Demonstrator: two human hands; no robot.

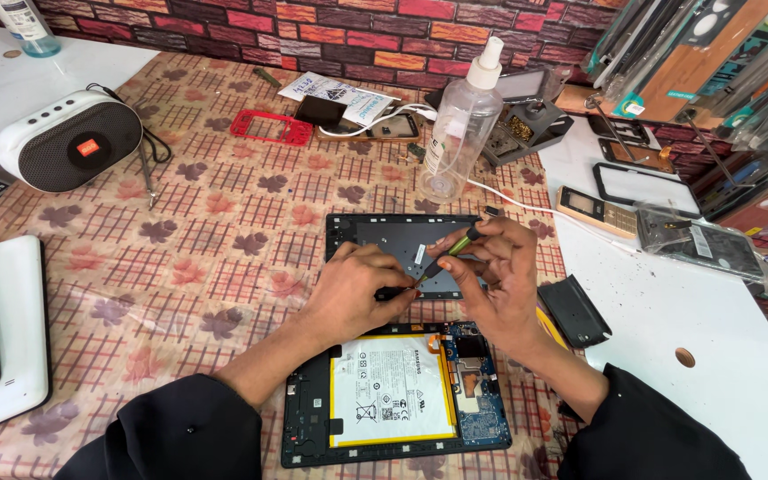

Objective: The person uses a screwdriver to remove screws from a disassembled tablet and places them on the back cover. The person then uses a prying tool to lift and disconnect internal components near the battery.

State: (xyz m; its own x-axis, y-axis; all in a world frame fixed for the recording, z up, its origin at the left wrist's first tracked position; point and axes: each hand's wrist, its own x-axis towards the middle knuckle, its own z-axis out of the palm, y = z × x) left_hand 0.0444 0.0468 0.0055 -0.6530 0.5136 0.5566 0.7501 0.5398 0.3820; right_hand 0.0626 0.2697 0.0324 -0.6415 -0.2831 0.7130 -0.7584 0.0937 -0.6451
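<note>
screwdriver [448, 254] in right hand [495, 283] | left hand [353, 292] on panel [393, 240] edge

The tablecloth [224, 231] looks like woven cloth, matt and patterned. The spray bottle [457, 133] is clear glossy plastic. The battery [391, 391] has a smooth, paper-white wrap. The speaker [68, 140] is glossy plastic with a mesh front.

Behind the clear spray bottle [460, 124] runs a brick-patterned wall [331, 31]. Left of the bottle lies a red phone frame [270, 127], and far left of it a white speaker [68, 140]. Right of the bottle sits a gold keypad phone [596, 210]; a black cover [573, 311] lies nearer, to its right.
</note>
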